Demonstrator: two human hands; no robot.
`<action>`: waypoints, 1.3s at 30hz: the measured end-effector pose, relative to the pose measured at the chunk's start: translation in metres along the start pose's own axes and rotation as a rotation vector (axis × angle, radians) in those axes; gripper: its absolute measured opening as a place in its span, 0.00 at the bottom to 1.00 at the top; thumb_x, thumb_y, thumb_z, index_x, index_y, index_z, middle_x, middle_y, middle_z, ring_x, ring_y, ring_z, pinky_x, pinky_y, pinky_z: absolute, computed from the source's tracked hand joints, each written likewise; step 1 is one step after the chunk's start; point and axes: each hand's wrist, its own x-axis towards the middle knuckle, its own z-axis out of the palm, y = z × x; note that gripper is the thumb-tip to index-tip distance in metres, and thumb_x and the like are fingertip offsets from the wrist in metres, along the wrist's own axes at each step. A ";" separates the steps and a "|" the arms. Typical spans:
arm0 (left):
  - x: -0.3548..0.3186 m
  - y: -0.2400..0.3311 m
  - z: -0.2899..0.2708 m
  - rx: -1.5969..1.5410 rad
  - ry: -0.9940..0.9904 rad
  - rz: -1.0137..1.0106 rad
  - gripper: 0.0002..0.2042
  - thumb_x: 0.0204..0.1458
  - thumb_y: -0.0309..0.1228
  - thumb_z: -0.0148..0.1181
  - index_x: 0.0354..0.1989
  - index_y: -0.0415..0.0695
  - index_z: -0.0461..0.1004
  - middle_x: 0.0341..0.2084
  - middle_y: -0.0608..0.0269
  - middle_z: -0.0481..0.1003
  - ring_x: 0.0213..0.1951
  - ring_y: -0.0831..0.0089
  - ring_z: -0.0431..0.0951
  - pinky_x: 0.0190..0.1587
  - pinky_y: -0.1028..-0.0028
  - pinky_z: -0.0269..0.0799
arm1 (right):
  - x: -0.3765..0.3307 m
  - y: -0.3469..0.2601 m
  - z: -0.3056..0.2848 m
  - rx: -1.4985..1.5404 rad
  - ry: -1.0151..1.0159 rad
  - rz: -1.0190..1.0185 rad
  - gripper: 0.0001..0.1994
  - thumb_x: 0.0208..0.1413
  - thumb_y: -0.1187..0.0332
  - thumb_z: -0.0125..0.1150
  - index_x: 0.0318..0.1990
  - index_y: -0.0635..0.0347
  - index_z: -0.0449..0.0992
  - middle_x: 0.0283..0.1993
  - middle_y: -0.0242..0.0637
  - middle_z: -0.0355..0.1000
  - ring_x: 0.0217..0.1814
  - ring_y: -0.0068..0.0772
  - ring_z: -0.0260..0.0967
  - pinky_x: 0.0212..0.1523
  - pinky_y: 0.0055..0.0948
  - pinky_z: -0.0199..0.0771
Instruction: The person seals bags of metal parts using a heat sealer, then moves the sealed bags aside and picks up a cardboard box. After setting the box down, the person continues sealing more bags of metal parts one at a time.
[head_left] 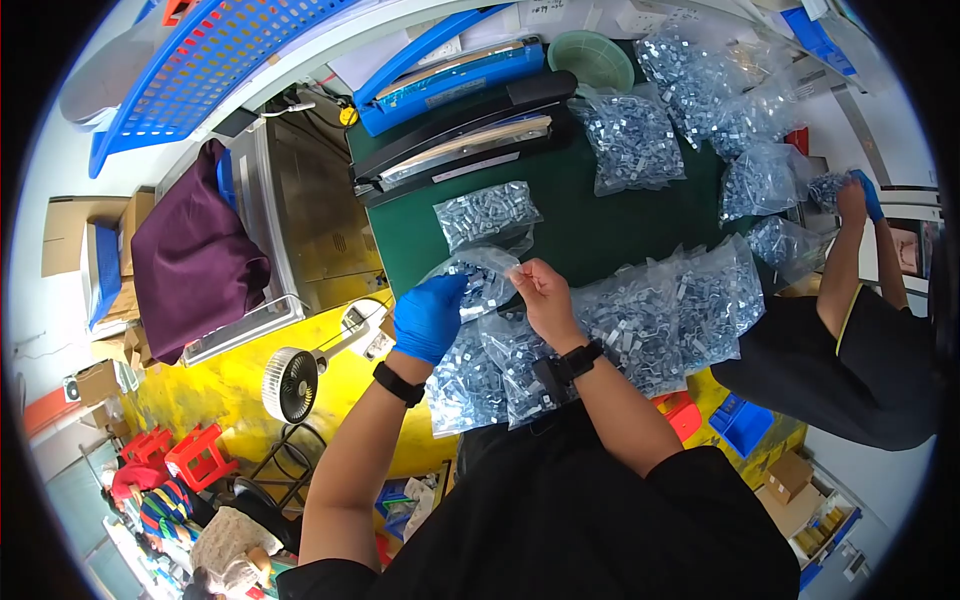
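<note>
My left hand, in a blue glove, is closed on a clear plastic bag holding small silvery metal parts. The thumb and fingers of my right hand, which is bare, pinch the bag's upper right edge. Just beyond it, another filled bag lies flat on the green table top. Along the near table edge, under my wrists, a row of bags of metal parts overlaps. Both my wrists wear black bands.
Beyond stand a black impulse sealer, a blue sealer and a green bowl. More filled bags are heaped far right. A co-worker handles a bag at right. A small fan is at left.
</note>
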 end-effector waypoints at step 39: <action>-0.038 -0.094 0.086 -1.057 0.338 -0.557 0.05 0.55 0.26 0.62 0.27 0.46 0.73 0.23 0.75 0.71 0.27 0.85 0.66 0.33 0.81 0.63 | 0.030 0.031 0.028 -0.275 0.372 -0.038 0.12 0.61 0.64 0.57 0.29 0.63 0.69 0.23 0.35 0.70 0.25 0.24 0.66 0.30 0.27 0.68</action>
